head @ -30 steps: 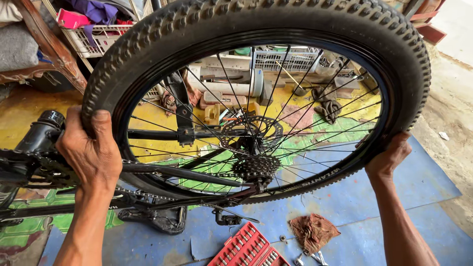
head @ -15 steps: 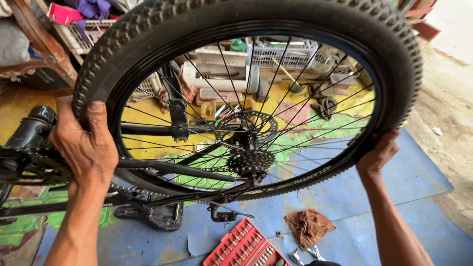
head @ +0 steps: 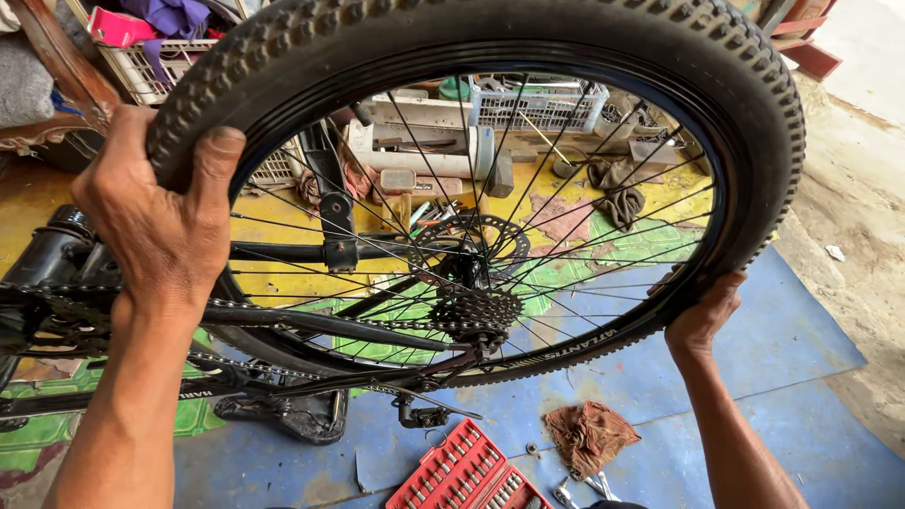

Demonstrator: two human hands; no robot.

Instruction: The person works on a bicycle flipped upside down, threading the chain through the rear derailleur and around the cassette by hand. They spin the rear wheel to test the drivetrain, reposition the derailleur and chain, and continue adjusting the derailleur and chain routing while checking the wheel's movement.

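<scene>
The left hand (head: 160, 221) is gripping the knobby tyre (head: 528, 38) of a bicycle wheel at its left side, while the right hand (head: 702, 316) is clasping it at the lower right. The wheel is standing above a blue mat (head: 792, 330), with a red socket case (head: 467, 471) and a brown rag (head: 589, 434) lying near.

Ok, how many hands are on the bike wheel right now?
2. The left hand grips the knobby tyre at its upper left; the right hand holds the tyre's lower right edge. No other hands show.
</scene>
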